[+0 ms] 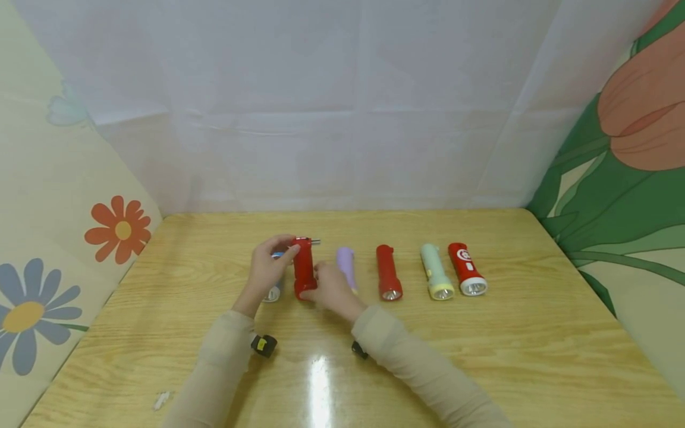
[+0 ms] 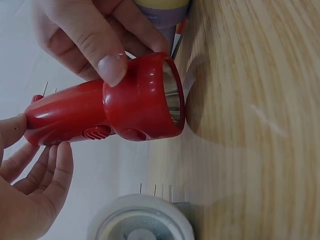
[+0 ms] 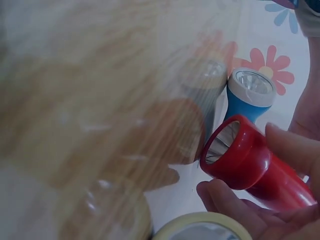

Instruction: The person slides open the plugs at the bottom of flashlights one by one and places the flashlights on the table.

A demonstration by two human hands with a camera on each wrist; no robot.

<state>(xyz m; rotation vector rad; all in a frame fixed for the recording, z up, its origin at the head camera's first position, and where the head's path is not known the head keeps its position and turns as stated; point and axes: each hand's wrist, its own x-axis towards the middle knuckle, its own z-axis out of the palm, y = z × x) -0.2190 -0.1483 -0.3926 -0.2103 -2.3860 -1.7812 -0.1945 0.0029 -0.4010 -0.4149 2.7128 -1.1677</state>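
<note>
Here, left hand (image 1: 267, 266) and right hand (image 1: 335, 290) pinch a red flashlight (image 1: 304, 268), seemingly lens-down.

Site appeared to be an indoor tabletop set, enclosed like a booth. A wood-grain table (image 1: 508, 362) stood before a pale, creased backdrop (image 1: 342, 77); a left panel (image 1: 48, 172) bore printed daisy-like flowers, a right panel (image 1: 631, 285) large tulips. Whether home or studio lay beyond these could not be determined.
</note>
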